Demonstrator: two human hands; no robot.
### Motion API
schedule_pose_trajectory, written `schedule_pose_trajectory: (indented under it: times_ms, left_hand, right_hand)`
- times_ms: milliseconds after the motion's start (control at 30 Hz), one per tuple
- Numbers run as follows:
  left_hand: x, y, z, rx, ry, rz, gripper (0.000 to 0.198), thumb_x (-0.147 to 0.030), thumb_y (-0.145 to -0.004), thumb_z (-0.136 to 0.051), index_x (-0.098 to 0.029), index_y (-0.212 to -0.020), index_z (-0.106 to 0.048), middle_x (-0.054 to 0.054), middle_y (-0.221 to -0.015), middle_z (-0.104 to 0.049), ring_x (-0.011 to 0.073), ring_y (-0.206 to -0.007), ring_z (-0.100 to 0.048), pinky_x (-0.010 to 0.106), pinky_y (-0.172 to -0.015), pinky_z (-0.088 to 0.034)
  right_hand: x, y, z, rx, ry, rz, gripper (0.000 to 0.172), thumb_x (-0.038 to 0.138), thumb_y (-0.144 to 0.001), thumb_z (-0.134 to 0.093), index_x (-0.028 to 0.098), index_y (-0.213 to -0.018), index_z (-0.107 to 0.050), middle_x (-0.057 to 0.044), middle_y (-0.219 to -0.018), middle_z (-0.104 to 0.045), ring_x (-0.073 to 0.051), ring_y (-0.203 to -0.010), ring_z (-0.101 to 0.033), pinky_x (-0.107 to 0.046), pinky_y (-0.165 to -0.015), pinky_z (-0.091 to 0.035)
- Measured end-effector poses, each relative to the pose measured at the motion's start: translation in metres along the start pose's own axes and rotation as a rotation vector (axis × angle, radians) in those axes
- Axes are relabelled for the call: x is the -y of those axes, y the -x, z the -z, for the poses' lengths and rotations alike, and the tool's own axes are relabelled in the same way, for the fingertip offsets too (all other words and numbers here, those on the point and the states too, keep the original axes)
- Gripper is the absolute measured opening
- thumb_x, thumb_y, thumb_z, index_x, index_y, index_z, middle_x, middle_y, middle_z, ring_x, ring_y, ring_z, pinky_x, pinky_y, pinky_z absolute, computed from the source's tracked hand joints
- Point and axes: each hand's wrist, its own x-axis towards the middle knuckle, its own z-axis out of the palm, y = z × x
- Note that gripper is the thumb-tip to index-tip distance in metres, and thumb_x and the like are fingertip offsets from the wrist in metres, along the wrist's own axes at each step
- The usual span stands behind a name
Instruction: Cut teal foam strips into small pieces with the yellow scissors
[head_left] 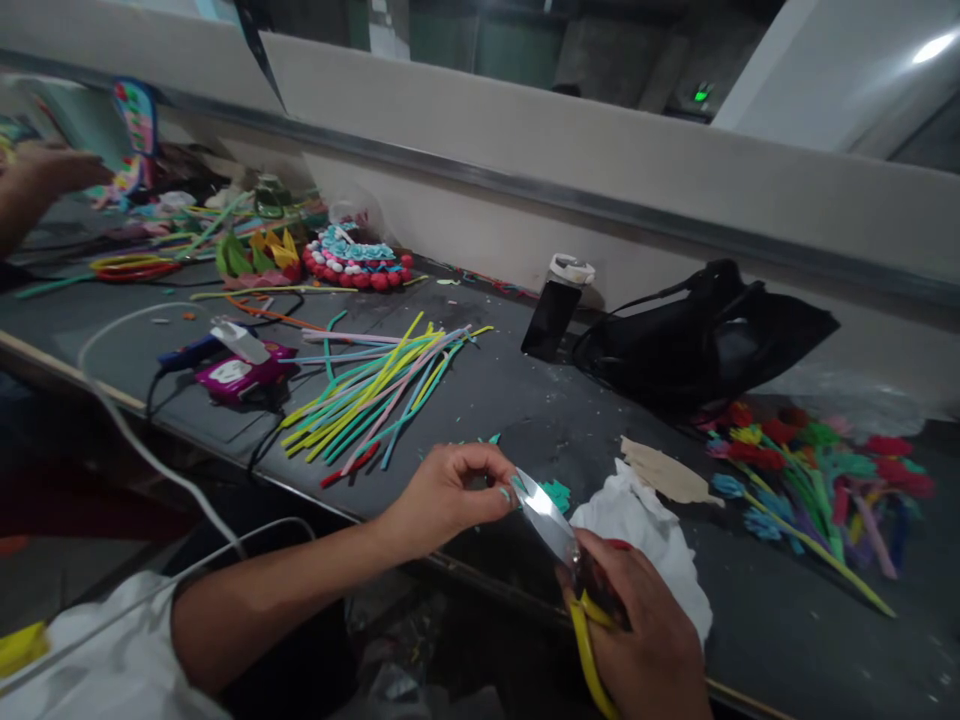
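My left hand [457, 495] is closed in a pinch near the table's front edge, with a small teal piece of pipe cleaner [517, 484] at its fingertips. In my right hand [645, 630] is a pair of scissors [551, 515] with yellow handles. Their bright blades point up and left, close to the left fingertips; whether they touch the piece I cannot tell. Just behind the blades lie several teal clippings [556, 494]. To the left is a loose bundle of yellow, teal, pink and blue pipe cleaners [382, 385].
A white cloth or paper [637, 525] lies beside my right hand, with fuzzy flowers [817, 470] further right. Behind stand a bottle [555, 305] and a black bag [705, 340]. A magenta device [244, 372] with cords is at left. Another person's hand [52, 168] shows far left.
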Motion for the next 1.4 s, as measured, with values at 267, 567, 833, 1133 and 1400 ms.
schedule_pose_trajectory:
  times_ms: [267,567,833,1133,1400]
  left_hand:
    - [-0.002,0.0,0.0,0.021,-0.003,0.055,0.013,-0.025,-0.071,-0.07,-0.013,-0.072,-0.066,0.001,-0.071,-0.06,0.011,-0.068,-0.051,0.024,-0.067,-0.041]
    - [-0.005,0.0,-0.002,0.008,0.05,0.135,0.015,-0.025,-0.067,-0.073,-0.013,-0.07,-0.066,0.0,-0.068,-0.06,0.0097,-0.064,-0.051,0.023,-0.065,-0.04]
    - [-0.005,0.0,-0.002,0.015,0.08,0.163,0.016,-0.026,-0.066,-0.074,-0.012,-0.07,-0.066,0.0,-0.067,-0.06,0.0096,-0.063,-0.051,0.022,-0.064,-0.04]
    - [-0.007,-0.001,-0.001,0.036,0.065,0.149,0.014,-0.025,-0.068,-0.072,-0.012,-0.069,-0.066,-0.001,-0.067,-0.058,0.009,-0.062,-0.049,0.022,-0.063,-0.039]
    - [0.002,-0.003,-0.002,0.125,-0.014,0.007,0.011,-0.024,-0.072,-0.072,-0.014,-0.072,-0.069,0.001,-0.071,-0.061,0.011,-0.068,-0.053,0.022,-0.066,-0.042]
  right_hand:
    - [-0.009,0.006,0.001,0.072,0.018,0.036,0.05,0.011,-0.074,-0.053,0.024,-0.122,-0.055,-0.004,-0.093,-0.07,-0.021,-0.082,-0.067,-0.033,-0.075,-0.055]
    - [-0.014,0.008,0.003,0.112,0.056,0.044,0.061,0.008,-0.067,-0.05,0.026,-0.125,-0.054,-0.002,-0.096,-0.072,-0.021,-0.083,-0.068,-0.03,-0.072,-0.056]
    - [-0.011,0.005,0.004,0.095,0.021,0.066,0.058,0.009,-0.067,-0.05,0.024,-0.122,-0.056,-0.002,-0.092,-0.073,-0.019,-0.079,-0.069,-0.028,-0.067,-0.056]
    - [-0.013,0.006,0.005,0.03,0.042,0.13,0.052,0.009,-0.077,-0.048,0.023,-0.126,-0.056,-0.003,-0.094,-0.074,-0.018,-0.08,-0.071,-0.026,-0.068,-0.057]
    - [0.009,-0.005,0.005,0.037,-0.35,-0.397,0.033,0.042,-0.075,-0.071,0.021,-0.1,-0.071,0.0,-0.071,-0.073,-0.016,-0.057,-0.067,-0.022,-0.055,-0.055]
